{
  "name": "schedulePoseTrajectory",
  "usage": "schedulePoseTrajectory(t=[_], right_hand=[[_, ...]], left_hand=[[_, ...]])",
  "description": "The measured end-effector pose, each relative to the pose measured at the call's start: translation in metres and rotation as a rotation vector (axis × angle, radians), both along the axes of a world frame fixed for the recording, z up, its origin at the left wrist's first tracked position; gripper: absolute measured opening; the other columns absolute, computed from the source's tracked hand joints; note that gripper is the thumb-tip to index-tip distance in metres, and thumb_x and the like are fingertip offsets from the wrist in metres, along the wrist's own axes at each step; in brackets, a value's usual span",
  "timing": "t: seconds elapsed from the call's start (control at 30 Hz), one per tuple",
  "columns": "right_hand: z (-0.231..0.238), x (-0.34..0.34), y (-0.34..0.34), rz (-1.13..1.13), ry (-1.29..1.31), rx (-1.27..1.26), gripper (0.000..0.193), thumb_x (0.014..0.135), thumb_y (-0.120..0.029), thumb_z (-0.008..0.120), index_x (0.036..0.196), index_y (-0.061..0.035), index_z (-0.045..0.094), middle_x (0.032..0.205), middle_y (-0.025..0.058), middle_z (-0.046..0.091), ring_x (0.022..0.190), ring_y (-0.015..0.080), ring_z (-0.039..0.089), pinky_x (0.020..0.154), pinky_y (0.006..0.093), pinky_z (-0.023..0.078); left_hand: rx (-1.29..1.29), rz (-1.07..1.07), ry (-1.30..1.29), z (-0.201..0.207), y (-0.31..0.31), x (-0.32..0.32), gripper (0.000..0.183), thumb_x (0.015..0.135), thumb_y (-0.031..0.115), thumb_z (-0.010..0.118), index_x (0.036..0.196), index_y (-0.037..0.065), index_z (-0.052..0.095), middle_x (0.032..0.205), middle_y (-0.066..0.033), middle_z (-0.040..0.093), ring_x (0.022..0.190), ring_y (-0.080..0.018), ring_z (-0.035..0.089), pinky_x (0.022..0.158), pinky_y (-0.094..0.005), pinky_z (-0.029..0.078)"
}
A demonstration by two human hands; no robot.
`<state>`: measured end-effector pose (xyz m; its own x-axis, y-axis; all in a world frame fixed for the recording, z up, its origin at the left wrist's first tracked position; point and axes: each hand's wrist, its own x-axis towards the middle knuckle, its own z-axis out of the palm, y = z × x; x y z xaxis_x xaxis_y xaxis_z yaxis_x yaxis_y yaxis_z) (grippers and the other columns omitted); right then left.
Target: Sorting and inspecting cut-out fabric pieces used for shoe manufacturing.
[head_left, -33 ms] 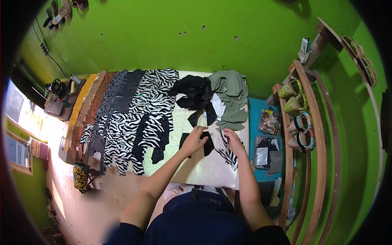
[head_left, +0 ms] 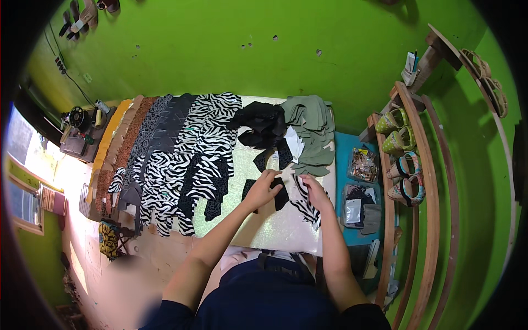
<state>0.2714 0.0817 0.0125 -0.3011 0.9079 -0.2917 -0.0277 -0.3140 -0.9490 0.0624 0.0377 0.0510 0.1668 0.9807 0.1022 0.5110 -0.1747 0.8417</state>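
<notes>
My left hand [head_left: 263, 190] is over a black fabric piece [head_left: 281, 195] on the pale table; its thumb and fingers are apart, and I see nothing in them. Opposite, my right hand [head_left: 315, 191] has its fingers stretched leftward beside a zebra-striped piece [head_left: 302, 208], which it partly covers; whether it touches the piece I cannot tell. Just beyond the hands lie small black cut pieces [head_left: 284, 154] and a white piece [head_left: 295, 144]. Farther back are a crumpled black heap [head_left: 258, 124] and a stack of green pieces [head_left: 311, 126].
Zebra-striped strips [head_left: 203, 129] and rows of yellow, brown and grey material cover the table's left part. On the right, clear boxes [head_left: 363, 164] of small parts sit on a blue surface [head_left: 342, 144]. A wooden rack [head_left: 434, 220] holds shoes [head_left: 397, 132]. A green wall [head_left: 220, 60] stands behind.
</notes>
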Motion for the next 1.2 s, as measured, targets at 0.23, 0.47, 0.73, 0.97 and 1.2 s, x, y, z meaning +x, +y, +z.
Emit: schedulePoseTrajectory(t=[0.23, 0.47, 0.73, 0.97, 1.2], right_hand=[[0.01, -0.028, -0.005, 0.357, 0.174, -0.142, 0.021, 0.085, -0.018, 0.048, 0.099, -0.0044, 0.058, 0.094, 0.001, 0.057, 0.093, 0.0097, 0.05, 0.085, 0.0231, 0.036], [-0.012, -0.055, 0.008, 0.35, -0.197, 0.112, 0.015, 0.082, -0.012, 0.059, 0.092, -0.0014, 0.057, 0.075, -0.0018, 0.058, 0.066, 0.0101, 0.054, 0.061, 0.0234, 0.043], [-0.016, -0.083, 0.012, 0.365, -0.748, 0.437, 0.02, 0.085, -0.022, 0.05, 0.093, -0.0039, 0.053, 0.082, 0.0187, 0.062, 0.078, 0.0348, 0.06, 0.068, 0.0425, 0.046], [-0.012, -0.091, 0.008, 0.395, -1.052, 0.584, 0.013, 0.085, -0.02, 0.047, 0.089, -0.0087, 0.053, 0.08, 0.0133, 0.063, 0.076, 0.0309, 0.061, 0.07, 0.0424, 0.044], [-0.024, -0.094, -0.003, 0.257, -1.172, 0.862, 0.014, 0.082, -0.024, 0.053, 0.087, -0.0112, 0.054, 0.08, 0.0062, 0.061, 0.081, 0.0233, 0.057, 0.073, 0.0376, 0.041]], left_hand=[[-0.199, -0.026, -0.077, -0.013, -0.006, -0.013, 0.016, 0.082, 0.016, 0.06, 0.085, 0.001, 0.058, 0.066, -0.0046, 0.057, 0.064, -0.0109, 0.055, 0.06, -0.0262, 0.044], [-0.272, 0.226, -0.145, -0.04, -0.013, -0.052, 0.017, 0.083, 0.015, 0.059, 0.088, -0.001, 0.057, 0.068, -0.0047, 0.059, 0.061, -0.0097, 0.055, 0.058, -0.025, 0.045], [-0.224, 0.335, 0.107, -0.05, -0.007, -0.057, 0.021, 0.079, 0.021, 0.062, 0.083, 0.001, 0.058, 0.067, -0.0127, 0.059, 0.06, -0.0217, 0.058, 0.059, -0.0323, 0.045], [-0.237, 0.376, 0.247, -0.065, -0.003, -0.051, 0.022, 0.077, 0.021, 0.061, 0.08, -0.001, 0.059, 0.074, -0.0186, 0.061, 0.071, -0.0333, 0.06, 0.065, -0.0401, 0.046], [-0.279, 0.423, 0.336, -0.064, -0.003, -0.043, 0.019, 0.076, 0.018, 0.061, 0.083, 0.001, 0.057, 0.08, -0.0183, 0.06, 0.078, -0.0341, 0.059, 0.069, -0.0424, 0.047]])
